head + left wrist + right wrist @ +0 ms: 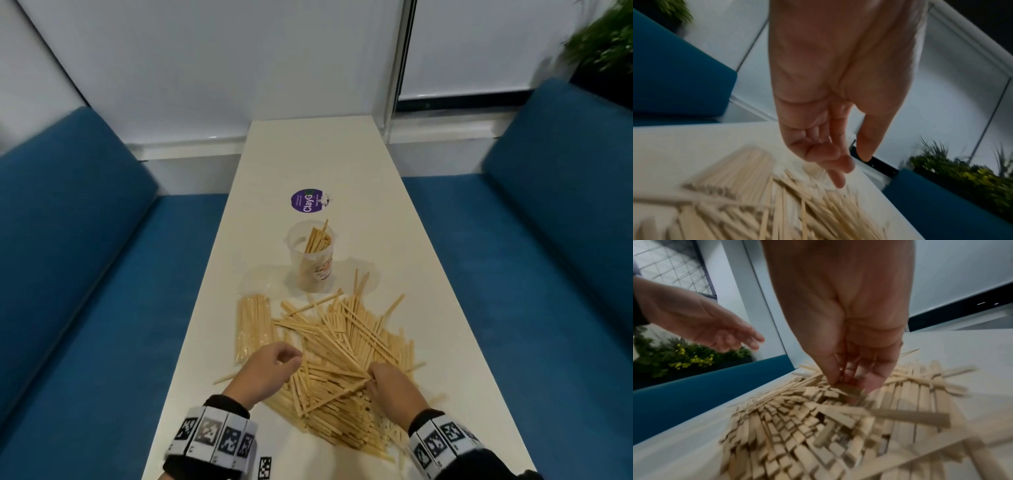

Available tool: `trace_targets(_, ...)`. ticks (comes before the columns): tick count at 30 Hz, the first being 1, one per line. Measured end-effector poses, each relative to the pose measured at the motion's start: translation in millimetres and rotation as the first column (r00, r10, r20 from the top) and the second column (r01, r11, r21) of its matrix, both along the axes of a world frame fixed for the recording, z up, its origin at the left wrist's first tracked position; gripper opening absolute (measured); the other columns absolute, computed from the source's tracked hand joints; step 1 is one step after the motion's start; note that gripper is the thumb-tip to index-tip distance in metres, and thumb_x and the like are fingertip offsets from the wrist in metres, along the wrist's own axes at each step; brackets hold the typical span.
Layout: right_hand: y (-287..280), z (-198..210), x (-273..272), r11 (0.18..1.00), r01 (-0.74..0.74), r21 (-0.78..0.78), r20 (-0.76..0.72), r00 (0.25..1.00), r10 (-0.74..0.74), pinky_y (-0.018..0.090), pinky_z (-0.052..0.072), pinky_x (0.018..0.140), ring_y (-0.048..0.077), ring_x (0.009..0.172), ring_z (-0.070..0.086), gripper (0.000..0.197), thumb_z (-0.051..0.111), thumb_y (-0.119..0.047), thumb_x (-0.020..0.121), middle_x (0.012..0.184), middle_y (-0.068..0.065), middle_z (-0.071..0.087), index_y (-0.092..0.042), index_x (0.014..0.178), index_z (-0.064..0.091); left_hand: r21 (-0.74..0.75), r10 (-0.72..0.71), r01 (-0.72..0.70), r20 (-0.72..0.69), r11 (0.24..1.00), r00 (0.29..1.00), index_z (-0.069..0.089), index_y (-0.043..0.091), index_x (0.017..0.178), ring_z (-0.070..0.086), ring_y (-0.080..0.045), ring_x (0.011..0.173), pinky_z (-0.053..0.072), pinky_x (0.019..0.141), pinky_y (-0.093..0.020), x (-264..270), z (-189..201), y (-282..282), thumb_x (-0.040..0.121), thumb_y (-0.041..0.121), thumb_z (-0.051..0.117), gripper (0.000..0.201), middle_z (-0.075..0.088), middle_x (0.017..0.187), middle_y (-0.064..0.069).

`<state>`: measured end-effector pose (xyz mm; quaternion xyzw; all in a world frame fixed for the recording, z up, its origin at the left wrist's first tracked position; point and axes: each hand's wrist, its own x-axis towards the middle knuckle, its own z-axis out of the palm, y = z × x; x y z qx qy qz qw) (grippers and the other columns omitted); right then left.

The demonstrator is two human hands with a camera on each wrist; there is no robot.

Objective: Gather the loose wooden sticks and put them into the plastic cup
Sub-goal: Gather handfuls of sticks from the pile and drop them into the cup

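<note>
On the table [394, 212], the right hand [390, 387] pinches sticks [342, 359] from the pile while the left hand [270, 370] hovers loose and empty; next, probably carrying them to the cup [312, 255].

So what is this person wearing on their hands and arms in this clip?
Both hands are bare, no gloves or rings visible: left hand, right hand. Each wrist carries a band of white blocks printed with black square code markers, left band and right band, over dark sleeves.
</note>
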<state>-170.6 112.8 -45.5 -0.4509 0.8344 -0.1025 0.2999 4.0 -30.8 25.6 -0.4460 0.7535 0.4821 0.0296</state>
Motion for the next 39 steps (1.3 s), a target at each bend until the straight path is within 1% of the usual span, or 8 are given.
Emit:
trace_targets(5,3,16,-8,0.987,0.135,-0.081,0.173,0.978,-0.120,0.023,0.047,0.066,0.016,0.073,0.060,0.011,0.051,-0.019,0.095,0.088,0.003,0.062,-0.014,0.093,0.061,0.143,-0.102,0.074,0.196,0.987,0.975,0.059,0.017,0.090,0.058,-0.012,0.075,0.049,0.081,-0.028,-27,-21,13,0.090,0.049,0.050,0.033,0.064,0.088,-0.001)
trace_targets(11,4,38,-6,0.960,0.202,-0.193,0.288,0.947,-0.141,0.018,0.050,0.062,0.003,0.059,0.060,0.012,0.056,-0.018,0.093,0.075,-0.005,0.061,-0.017,0.083,0.062,0.594,0.120,-0.096,-0.001,0.799,0.993,0.052,0.006,0.124,0.062,-0.014,0.079,0.053,0.077,-0.023,-63,-23,28,0.078,0.063,0.053,0.074,0.064,0.097,-0.006)
trace_targets(18,4,55,7,0.936,0.223,-0.274,0.356,0.927,-0.117,0.020,0.054,0.067,0.006,0.061,0.064,0.022,0.058,-0.017,0.092,0.074,-0.001,0.068,-0.032,0.077,0.063,0.768,0.430,-0.169,-0.150,0.618,0.891,0.061,0.018,0.100,0.053,-0.019,0.073,0.048,0.080,-0.033,-81,-15,32,0.085,0.043,0.062,0.029,0.056,0.073,-0.006)
trace_targets(23,-2,57,17,0.935,0.201,-0.292,0.389,0.918,-0.076,0.021,0.054,0.066,0.004,0.059,0.063,0.018,0.064,-0.021,0.089,0.072,-0.003,0.067,-0.034,0.077,0.063,0.751,0.630,-0.275,-0.232,0.601,0.741,0.058,0.001,0.100,0.061,-0.017,0.064,0.049,0.055,-0.026,-85,-11,33,0.097,0.016,0.048,0.019,0.061,0.071,-0.006)
trace_targets(25,-3,54,16,0.951,0.189,-0.246,0.370,0.925,-0.088,0.022,0.052,0.067,0.007,0.066,0.062,0.005,0.069,-0.031,0.084,0.077,-0.001,0.068,-0.028,0.086,0.066,0.757,0.719,-0.317,-0.275,0.571,0.639,0.057,0.000,0.098,0.054,-0.017,0.061,0.047,0.060,-0.027,-82,-10,29,0.100,0.013,0.039,0.021,0.054,0.066,-0.006)
trace_targets(29,-1,34,11,0.990,0.116,-0.075,0.209,0.973,-0.098,0.018,0.041,0.070,0.008,0.085,0.052,0.049,0.067,-0.050,0.080,0.102,-0.002,0.057,-0.017,0.116,0.058,0.736,0.789,-0.382,-0.329,0.559,0.520,0.055,0.005,0.093,0.036,-0.010,0.051,0.036,0.053,-0.023,-65,-6,12,0.101,0.017,0.034,0.026,0.037,0.059,0.000)
trace_targets(33,0,11,20,0.994,-0.040,0.101,0.005,0.999,0.040,0.026,0.040,0.090,0.019,0.111,0.044,0.060,0.067,-0.049,0.080,0.124,0.003,0.044,-0.016,0.123,0.044,0.794,0.851,-0.357,-0.351,0.492,0.390,0.052,0.006,0.091,0.030,-0.003,0.035,0.029,0.036,-0.015,-49,-6,-5,0.102,0.020,0.031,0.027,0.034,0.046,0.007)
trace_targets(39,-6,5,25,0.992,-0.036,0.118,-0.031,0.999,0.040,0.027,0.042,0.075,0.022,0.099,0.056,0.021,0.057,-0.022,0.088,0.111,0.006,0.055,-0.014,0.104,0.047,0.804,0.840,-0.305,-0.390,0.510,0.378,0.052,0.008,0.087,0.025,-0.002,0.032,0.024,0.034,-0.015,-39,-1,-7,0.101,0.024,0.035,0.027,0.029,0.040,0.009)
